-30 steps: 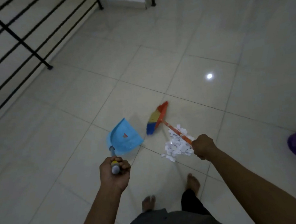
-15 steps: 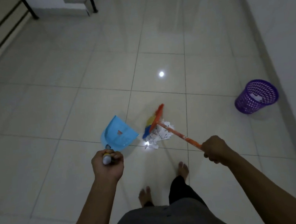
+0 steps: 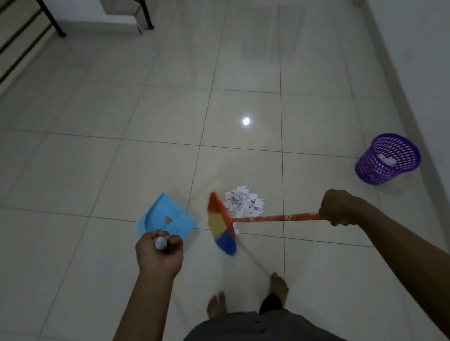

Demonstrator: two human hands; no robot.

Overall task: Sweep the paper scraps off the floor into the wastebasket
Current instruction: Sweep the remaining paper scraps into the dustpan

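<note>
right hand (image 3: 338, 208) clenched the end of the orange handle of a small broom (image 3: 221, 224) with red, yellow and blue bristles, the handle lying nearly level across the view. its bristle head stood between a blue plastic dustpan (image 3: 165, 218) on the left and a heap of white paper scraps (image 3: 245, 201) on the pale glossy tiled floor (image 3: 107, 168), touching the heap's near edge. left hand (image 3: 158, 251) gripped the dustpan's handle, fingers curled round its white-capped end. a purple mesh plastic wastebasket (image 3: 388, 158) stood well apart to the right near the white wall (image 3: 425, 24), some white paper inside it
</note>
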